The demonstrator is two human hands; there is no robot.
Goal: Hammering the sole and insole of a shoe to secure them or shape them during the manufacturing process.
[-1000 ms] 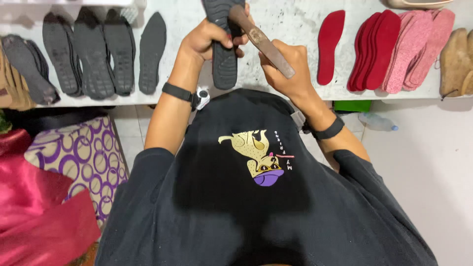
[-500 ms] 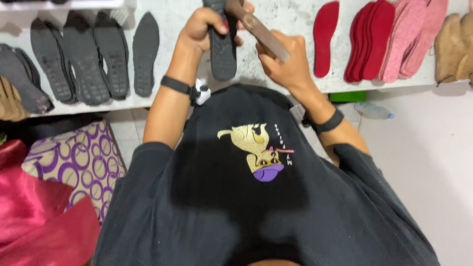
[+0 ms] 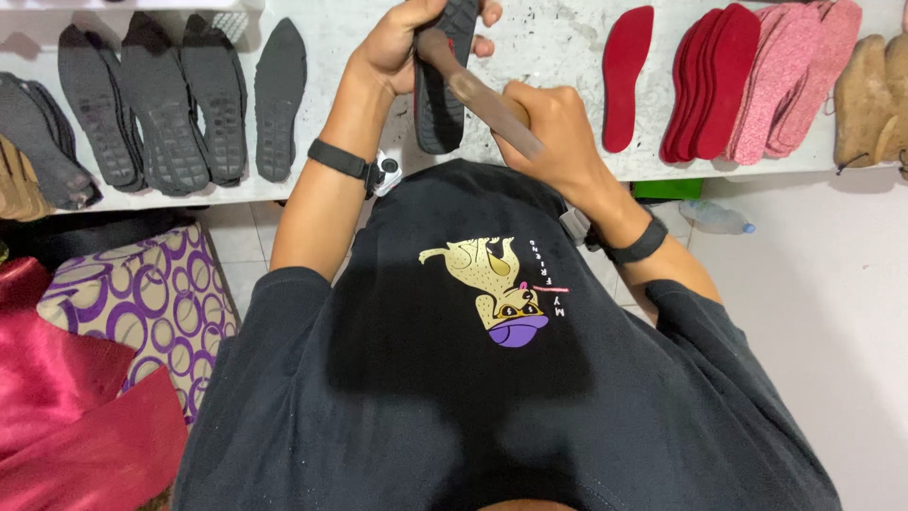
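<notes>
My left hand (image 3: pixel 402 43) grips a black rubber shoe sole (image 3: pixel 440 104) by its upper part, holding it upright above the white marble table (image 3: pixel 549 57). My right hand (image 3: pixel 553 132) is closed around the handle of a brown flat tool (image 3: pixel 473 90), whose far end lies against the sole just under my left fingers. Both wrists wear black bands, and the top of the sole runs out of view.
Several black soles (image 3: pixel 161 104) lie in a row on the table at left. Red insoles (image 3: pixel 709 80) and pink insoles (image 3: pixel 804 66) lie at right, tan pieces (image 3: pixel 870 104) beyond them. A purple-patterned cushion (image 3: pixel 142 303) and red cloth (image 3: pixel 66 416) sit low left.
Both hands have moved up and a little right in view with the sole and the tool. The tool's tip now sits higher on the sole.
</notes>
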